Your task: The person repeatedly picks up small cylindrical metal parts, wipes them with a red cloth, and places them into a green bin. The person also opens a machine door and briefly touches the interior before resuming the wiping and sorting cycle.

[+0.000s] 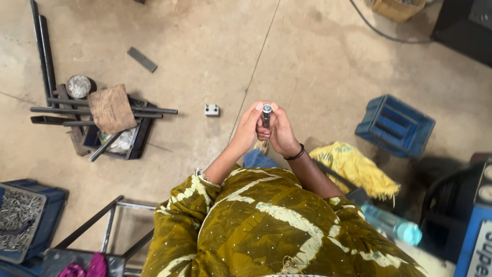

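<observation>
Closest to the camera, below the chest of an olive and cream patterned garment (266,225), both forearms reach forward over the concrete floor (205,41). Left hand (247,129) and right hand (279,134) meet around a short metal cylinder (266,115), which stands roughly upright between them; the fingers (256,110) of both hands are curled closed on it, with only its shiny top end showing. A dark band (296,153) circles the right wrist. Just beside the right arm lie a yellow cloth (353,166) and a clear plastic bottle (392,224). Farther out on that side stands a blue crate (394,124). On the floor just beyond the hands sits a small grey metal block (211,110). Well to the left, dark steel bars (102,110) lie across a low frame with a piece of cardboard (111,108) on top.
</observation>
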